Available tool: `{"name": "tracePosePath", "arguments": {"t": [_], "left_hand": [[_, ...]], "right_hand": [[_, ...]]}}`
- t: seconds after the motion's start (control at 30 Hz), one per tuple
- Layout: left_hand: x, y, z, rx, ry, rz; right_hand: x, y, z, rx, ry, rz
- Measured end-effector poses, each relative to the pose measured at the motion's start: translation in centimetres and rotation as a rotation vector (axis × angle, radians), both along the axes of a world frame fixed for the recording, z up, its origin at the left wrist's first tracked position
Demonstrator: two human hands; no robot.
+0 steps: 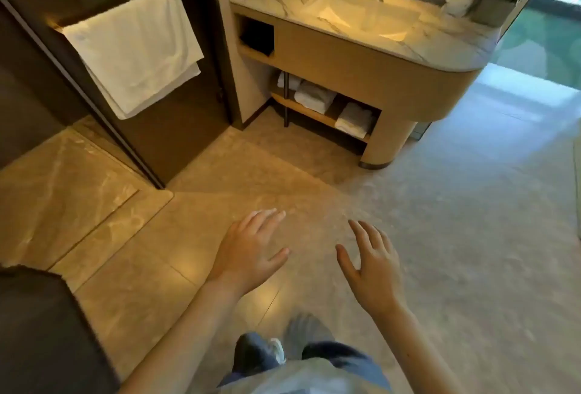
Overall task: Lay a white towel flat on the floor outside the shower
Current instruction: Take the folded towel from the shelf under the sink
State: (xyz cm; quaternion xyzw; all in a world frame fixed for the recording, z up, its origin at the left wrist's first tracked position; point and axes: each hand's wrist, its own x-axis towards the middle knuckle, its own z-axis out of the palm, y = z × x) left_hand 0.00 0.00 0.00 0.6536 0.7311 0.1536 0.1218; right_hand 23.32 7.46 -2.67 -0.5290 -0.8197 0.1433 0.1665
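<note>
A white towel (135, 47) hangs folded over a rail on the dark glass shower door at the upper left. Below and to the left of it lies the glossy shower floor (56, 186), edged by a low sill. My left hand (251, 252) and my right hand (371, 268) are stretched out low in the middle of the view, palms down, fingers spread, both holding nothing. They hover over the bare marble floor (220, 205) outside the shower, well below and to the right of the hanging towel.
A rounded vanity (393, 79) with a marble top and a lit sink stands ahead on the right. Folded white towels (314, 96) lie on its lower shelf. A dark object (41, 330) fills the lower left corner. My feet show at the bottom.
</note>
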Motion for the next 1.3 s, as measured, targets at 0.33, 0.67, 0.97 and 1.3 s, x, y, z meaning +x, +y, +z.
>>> {"name": "tracePosePath", "arguments": {"t": [0.33, 0.67, 0.97, 1.3], "left_hand": [[-3.6, 7.0, -1.1, 0.024, -0.091, -0.081], [-6.1, 21.3, -2.5, -0.008, -0.046, -0.149], [-7.6, 38.2, 1.0, 0.075, 0.009, -0.151], [-8.2, 48.2, -0.6, 0.043, -0.036, -0.234]], "right_hand": [[-3.4, 5.5, 0.2, 0.072, 0.018, -0.081], [-6.5, 20.4, -1.7, 0.031, 0.036, -0.108], [-7.3, 36.3, 0.4, 0.05, 0.102, -0.138], [-8.9, 44.3, -0.7, 0.022, 0.089, -0.173]]}}
